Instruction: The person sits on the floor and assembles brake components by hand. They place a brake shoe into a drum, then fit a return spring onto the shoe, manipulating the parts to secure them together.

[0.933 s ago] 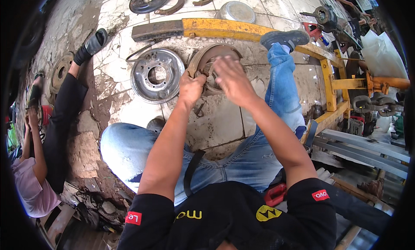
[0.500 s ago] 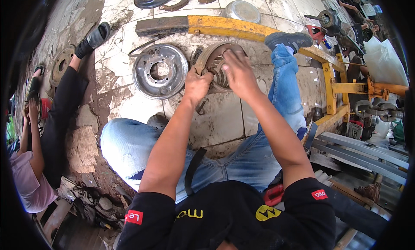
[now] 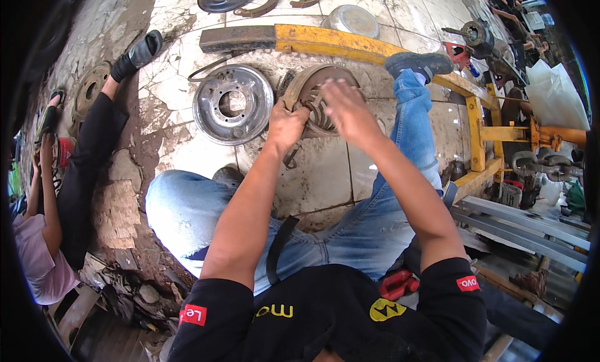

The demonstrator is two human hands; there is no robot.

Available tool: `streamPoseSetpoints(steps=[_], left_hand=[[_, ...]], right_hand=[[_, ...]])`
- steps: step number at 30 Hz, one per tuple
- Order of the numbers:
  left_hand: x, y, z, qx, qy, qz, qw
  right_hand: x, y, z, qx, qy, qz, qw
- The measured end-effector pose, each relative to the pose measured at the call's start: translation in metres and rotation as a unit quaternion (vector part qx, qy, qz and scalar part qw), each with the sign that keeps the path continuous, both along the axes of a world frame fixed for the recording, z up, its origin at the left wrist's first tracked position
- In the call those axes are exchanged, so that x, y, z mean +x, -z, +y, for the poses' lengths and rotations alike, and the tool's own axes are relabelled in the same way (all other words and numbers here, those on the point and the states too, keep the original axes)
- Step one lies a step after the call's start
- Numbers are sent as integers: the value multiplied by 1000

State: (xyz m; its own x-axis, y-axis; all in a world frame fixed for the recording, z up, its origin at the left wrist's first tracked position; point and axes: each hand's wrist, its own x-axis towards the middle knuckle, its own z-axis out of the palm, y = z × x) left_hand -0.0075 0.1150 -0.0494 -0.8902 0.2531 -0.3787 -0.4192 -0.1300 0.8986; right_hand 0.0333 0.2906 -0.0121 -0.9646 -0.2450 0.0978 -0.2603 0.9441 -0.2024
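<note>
My left hand (image 3: pixel 288 124) is closed around the near left end of a brown curved brake shoe (image 3: pixel 299 85). The shoe arches over a round, ribbed metal part (image 3: pixel 321 117); how the two meet is partly hidden. Over the shoe's right side hovers my right hand (image 3: pixel 350 112), fingers stretched out and slightly blurred, holding nothing. Whether its fingertips touch the shoe I cannot tell. Just left of my left hand, a round silver-grey metal plate (image 3: pixel 203 105) with a central hole and bolt holes lies flat on the tiles.
Beyond my hands runs a yellow and black steel beam (image 3: pixel 337 38), joined to a yellow frame at right. A round metal lid (image 3: pixel 354 21), curved shoes (image 3: pixel 259 4) and a dark plate (image 3: pixel 219 0) lie farther off. Another person's leg (image 3: pixel 94 168) stretches along the left.
My right hand has lifted and shifted slightly right across the shoe, its fingers more spread and blurred. The left hand keeps its grip in nearly the same place.
</note>
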Motion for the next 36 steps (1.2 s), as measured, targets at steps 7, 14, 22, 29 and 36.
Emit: streamPoseSetpoints(steps=[7, 14, 22, 29, 36], left_hand=[[-7, 14, -5, -20, 2, 2, 1000], [-3, -5, -5, -58, 30, 15, 998], [-5, -7, -7, -67, 34, -3, 997], [-7, 12, -5, -44, 28, -2, 999], [-8, 6, -5, -48, 25, -13, 998]], right_hand=[[-8, -7, 0, -27, -66, -48, 996], [-12, -12, 3, 9, -53, -58, 997], [-12, -19, 2, 31, -107, -84, 990], [-20, -18, 5, 20, -136, -71, 988], [-22, -20, 7, 25, -117, -61, 991]])
